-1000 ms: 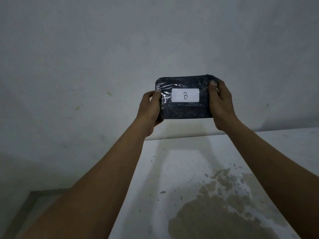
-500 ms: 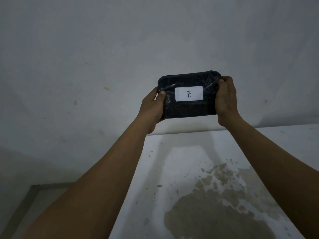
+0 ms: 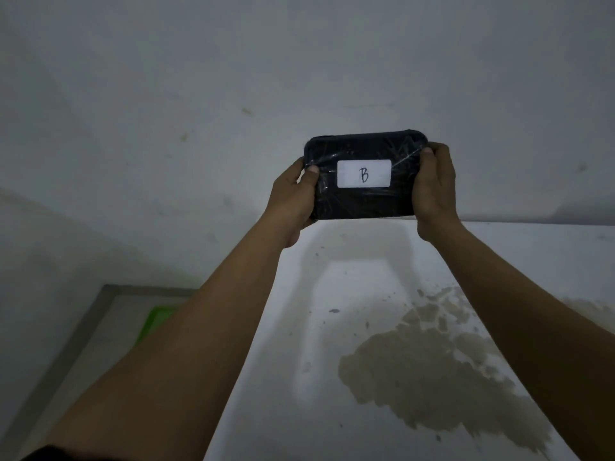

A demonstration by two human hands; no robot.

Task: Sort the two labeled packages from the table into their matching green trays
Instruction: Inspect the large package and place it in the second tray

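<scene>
A black plastic-wrapped package [image 3: 362,202] with a white label reading "B" is held up in the air in front of the wall, above the table's far edge. My left hand [image 3: 293,199] grips its left end and my right hand [image 3: 434,191] grips its right end. The label faces me. A small piece of a green tray [image 3: 153,322] shows on the floor at lower left, mostly hidden behind my left forearm. The second package is out of view.
A white table [image 3: 349,410] with a large brownish stain fills the lower right and butts against the pale wall [image 3: 233,78]. To the left of the table lies the floor with a grey skirting strip [image 3: 83,324].
The view has tilted down and to the left, so the package sits lower in the frame. The floor and a green tray corner have come into sight. Both hands keep their grip.
</scene>
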